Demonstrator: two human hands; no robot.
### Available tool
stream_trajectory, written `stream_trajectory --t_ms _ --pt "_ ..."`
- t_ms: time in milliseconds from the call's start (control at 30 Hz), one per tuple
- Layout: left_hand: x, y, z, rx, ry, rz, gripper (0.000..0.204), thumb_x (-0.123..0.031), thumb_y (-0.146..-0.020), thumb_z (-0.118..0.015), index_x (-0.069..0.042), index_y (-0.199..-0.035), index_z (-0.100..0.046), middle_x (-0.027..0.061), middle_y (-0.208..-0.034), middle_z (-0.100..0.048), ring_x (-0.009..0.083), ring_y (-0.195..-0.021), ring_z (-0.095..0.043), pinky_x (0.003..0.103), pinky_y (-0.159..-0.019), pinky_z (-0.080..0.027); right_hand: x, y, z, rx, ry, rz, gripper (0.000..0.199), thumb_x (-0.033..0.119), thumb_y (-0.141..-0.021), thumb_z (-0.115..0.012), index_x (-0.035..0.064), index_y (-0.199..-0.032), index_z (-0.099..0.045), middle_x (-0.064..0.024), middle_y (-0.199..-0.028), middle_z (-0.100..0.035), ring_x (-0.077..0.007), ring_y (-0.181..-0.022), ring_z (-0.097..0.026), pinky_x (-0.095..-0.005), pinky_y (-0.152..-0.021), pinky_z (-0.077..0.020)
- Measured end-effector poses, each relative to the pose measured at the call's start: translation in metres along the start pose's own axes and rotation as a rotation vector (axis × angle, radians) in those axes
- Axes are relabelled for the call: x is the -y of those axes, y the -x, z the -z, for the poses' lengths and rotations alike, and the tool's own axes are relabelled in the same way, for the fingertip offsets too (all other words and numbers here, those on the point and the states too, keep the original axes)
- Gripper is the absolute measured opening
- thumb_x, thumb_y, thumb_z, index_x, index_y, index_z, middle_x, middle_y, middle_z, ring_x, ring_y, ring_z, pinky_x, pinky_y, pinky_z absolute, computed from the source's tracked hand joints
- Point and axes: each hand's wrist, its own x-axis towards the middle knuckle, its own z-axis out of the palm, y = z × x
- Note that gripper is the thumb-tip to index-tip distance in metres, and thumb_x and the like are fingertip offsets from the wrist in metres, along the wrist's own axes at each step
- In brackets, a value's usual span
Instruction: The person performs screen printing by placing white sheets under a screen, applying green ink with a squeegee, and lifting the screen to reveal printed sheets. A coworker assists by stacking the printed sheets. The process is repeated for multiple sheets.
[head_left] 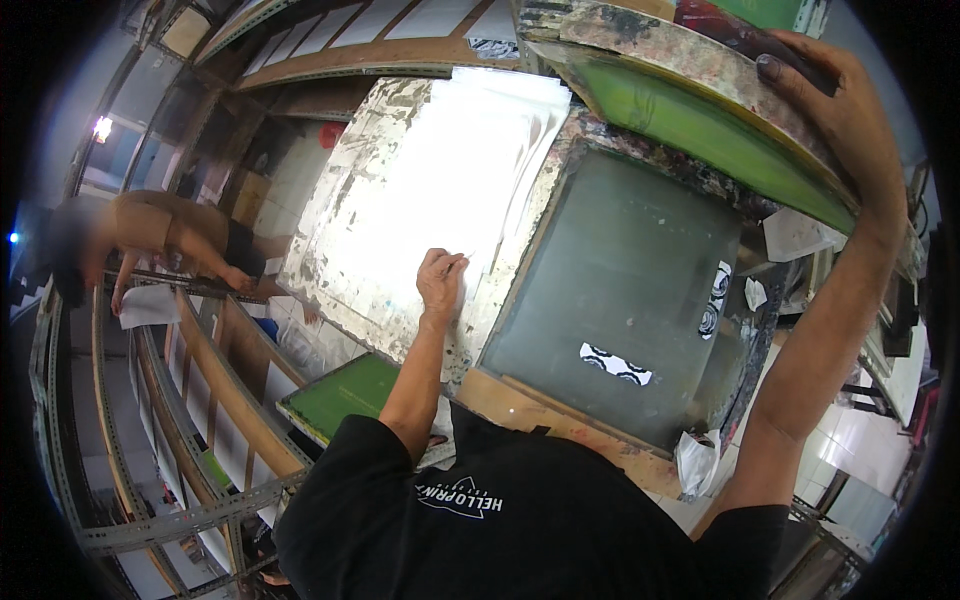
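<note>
My left hand is closed in a pinch at the near edge of a stack of white paper sheets, which lies on a paint-stained board. The stack is so bright that single sheets hardly show. My right hand grips the stained wooden edge of a raised screen-printing frame, thumb on the near side. Green mesh shows on the tilted frame's underside. Below it is a dark grey printing bed, with two black-and-white patterned strips on it.
Left of me stand metal-framed racks with wooden shelves holding sheets. Another person bends over there with a white sheet. A green screen leans by my left elbow. Crumpled white paper sits at the bed's near right corner.
</note>
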Motion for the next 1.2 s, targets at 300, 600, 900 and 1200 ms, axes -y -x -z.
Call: stream_trajectory --t_ms 300,600,900,1200 --pt "-0.067 -0.009 -0.008 0.104 0.335 -0.033 0.008 -0.006 -0.08 -0.081 0.0 -0.084 -0.076 0.0085 -0.092 -0.065 0.017 -0.076 -0.06 0.028 -0.064 -0.047 -0.007 -0.005 0.002 0.12 -0.149 -0.027 0.05 0.036 -0.093 -0.076 0.0029 -0.13 -0.068 -0.0128 -0.115 -0.072 -0.0188 -0.105 -0.068 -0.0309 -0.095 -0.0512" --pt "-0.038 0.04 -0.017 0.082 -0.227 -0.081 0.054 -0.034 -0.065 -0.094 -0.009 -0.11 -0.076 0.0129 -0.124 -0.061 0.0336 -0.119 -0.054 0.047 -0.099 -0.046 0.083 0.018 -0.002 -0.11 0.099 -0.022 0.032 0.021 -0.085 -0.081 -0.0039 -0.106 -0.076 -0.0139 -0.09 -0.076 -0.0174 -0.082 -0.068 -0.0318 -0.079 -0.0536" --pt "-0.016 0.056 0.002 0.291 -0.155 -0.207 0.022 -0.028 -0.07 -0.088 -0.014 -0.087 -0.082 0.0068 -0.118 -0.062 0.0287 -0.116 -0.054 0.045 -0.097 -0.041 0.054 0.013 0.0 -0.071 -0.154 -0.003 0.032 0.02 -0.086 -0.081 -0.004 -0.107 -0.076 -0.0125 -0.09 -0.076 -0.0172 -0.081 -0.068 -0.0319 -0.078 -0.0536" --pt "-0.048 0.059 -0.004 0.243 -0.244 -0.29 0.023 -0.033 -0.074 -0.086 -0.014 -0.085 -0.08 0.0051 -0.113 -0.065 0.0273 -0.113 -0.056 0.049 -0.101 -0.033 0.048 0.013 -0.001 -0.068 -0.091 0.013 0.033 0.021 -0.086 -0.081 -0.004 -0.106 -0.076 -0.0126 -0.088 -0.076 -0.0172 -0.079 -0.067 -0.0319 -0.077 -0.0534"
